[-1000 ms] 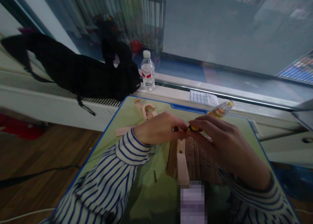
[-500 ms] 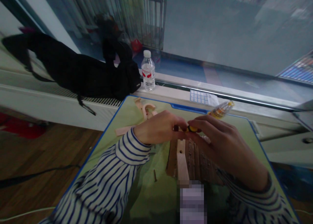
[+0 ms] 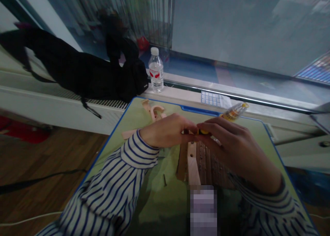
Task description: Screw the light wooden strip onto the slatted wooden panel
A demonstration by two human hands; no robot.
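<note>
Hands are nearly meeting over the worktop (image 3: 154, 205), both in narrow pinches. Right hand (image 3: 232, 146) has its fingers closed round what looks like a screwdriver (image 3: 235, 112), clear and yellow: the handle end pokes out beyond the knuckles, and a yellow and black bit shows between fingertip and thumb. Fingers cover the middle, so I'm going by the two ends lining up. Left hand (image 3: 168, 130) has thumb and forefinger brought together right at the yellow and black end, but I honestly can't tell what's between them. The driver's tip is hidden there too.

Also tricky to see: the brown ridged board (image 3: 212, 170), maybe corrugated cardboard, is partly under the right hand and wrist, and a pale wooden strip (image 3: 194, 165) with holes has its far end tucked below the fingers. A pixelated block (image 3: 203, 210) blots out whatever's at the bottom edge.

Labels: the water bottle (image 3: 156, 74) by the window has a red and white one, too blurry to read. Same with the blue-gridded sheet (image 3: 210, 98).

Placement-wise, the driver sits at the meeting point of both hands, just above the strip. One screw (image 3: 165, 180) lies nearer the wearer, below the left wrist, and curved wooden pieces (image 3: 156, 113) lie beyond the left hand.
</note>
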